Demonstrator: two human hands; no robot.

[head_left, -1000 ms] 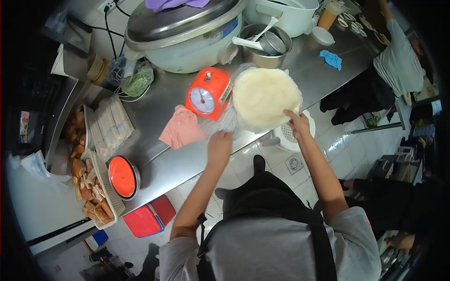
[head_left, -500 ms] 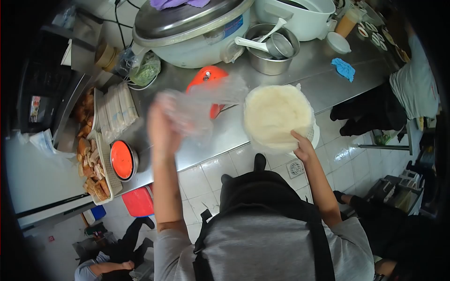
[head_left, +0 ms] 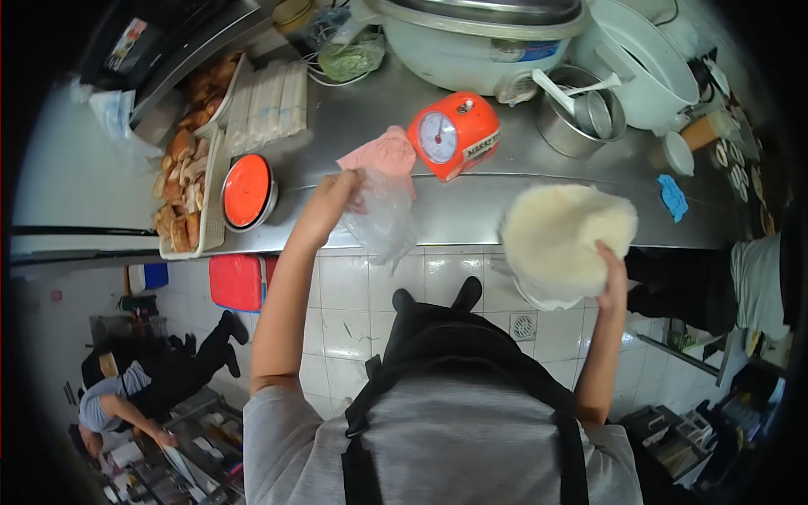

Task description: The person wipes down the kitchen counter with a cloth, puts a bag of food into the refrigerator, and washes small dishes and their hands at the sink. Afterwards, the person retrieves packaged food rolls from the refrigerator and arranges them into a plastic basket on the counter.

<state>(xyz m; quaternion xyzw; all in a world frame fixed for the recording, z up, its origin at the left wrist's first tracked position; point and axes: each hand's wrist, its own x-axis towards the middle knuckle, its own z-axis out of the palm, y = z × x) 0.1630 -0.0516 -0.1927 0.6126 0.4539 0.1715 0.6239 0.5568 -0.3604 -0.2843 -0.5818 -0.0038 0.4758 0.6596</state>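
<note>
Since half a second ago, the clear plastic bag (head_left: 380, 225) has stopped screening the orange scale (head_left: 459, 133) in the head view, and the pale round sheet (head_left: 551, 225) has moved farther right of that scale. Now the left hand (head_left: 332, 200) pinches the bag beside the pink cloth (head_left: 383, 151); its long axis slants down and rightward from the fist, loose end toward the wearer. The right hand (head_left: 616, 278) grips the sheet's near-right rim, thumb on top, at the counter's front edge (head_left: 459, 225); whether it touches the metal, I cannot tell. Being round, it has no clear long axis; its broad face looks upward. It seems light, floppy and tearable, best supported underneath with spread fingers.
</note>
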